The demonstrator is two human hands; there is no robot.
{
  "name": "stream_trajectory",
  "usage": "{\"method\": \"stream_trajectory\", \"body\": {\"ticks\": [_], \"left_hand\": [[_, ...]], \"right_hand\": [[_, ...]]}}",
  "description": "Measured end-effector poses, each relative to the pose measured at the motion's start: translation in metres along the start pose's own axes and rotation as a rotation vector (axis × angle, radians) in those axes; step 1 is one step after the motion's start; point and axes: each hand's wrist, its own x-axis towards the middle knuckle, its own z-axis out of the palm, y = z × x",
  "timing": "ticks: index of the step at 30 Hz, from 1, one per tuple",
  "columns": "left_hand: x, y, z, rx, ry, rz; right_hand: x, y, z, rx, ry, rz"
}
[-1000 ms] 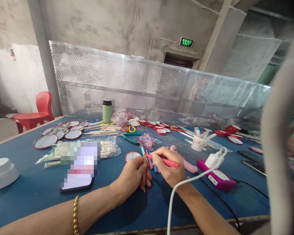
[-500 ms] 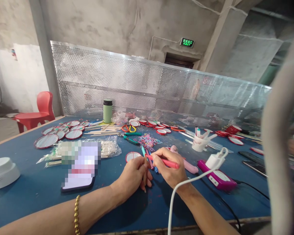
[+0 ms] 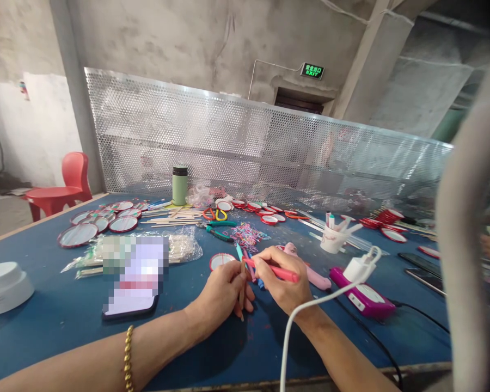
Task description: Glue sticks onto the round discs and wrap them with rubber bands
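My left hand [image 3: 222,294] is closed around a thin wooden stick [image 3: 242,291] held upright just above the blue table [image 3: 57,332]. My right hand [image 3: 283,277] grips a pink-red marker [image 3: 278,270] like a pen, its tip touching the top of the stick. Both hands meet near the table's front middle. A round red-rimmed mirror disc [image 3: 220,261] and several coloured markers [image 3: 240,252] lie just behind my left hand.
A phone [image 3: 134,283] lies left of my hands, beside a bag of sticks [image 3: 179,247] and a white tub [image 3: 4,287]. Red-rimmed discs [image 3: 93,224], scissors [image 3: 214,214], a green bottle [image 3: 179,185], a cup of markers [image 3: 332,235] and a magenta device [image 3: 363,296] with white cable [image 3: 294,326] surround me. A perforated metal screen [image 3: 228,147] backs the table.
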Motion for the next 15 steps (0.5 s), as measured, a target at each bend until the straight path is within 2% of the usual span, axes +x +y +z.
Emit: {"method": "stream_trajectory", "body": {"ticks": [15], "left_hand": [[-0.0011, 0.0023, 0.0001, -0.013, 0.0, -0.006]], "right_hand": [[0.0021, -0.0055, -0.0016, 0.0, -0.012, -0.005]]}}
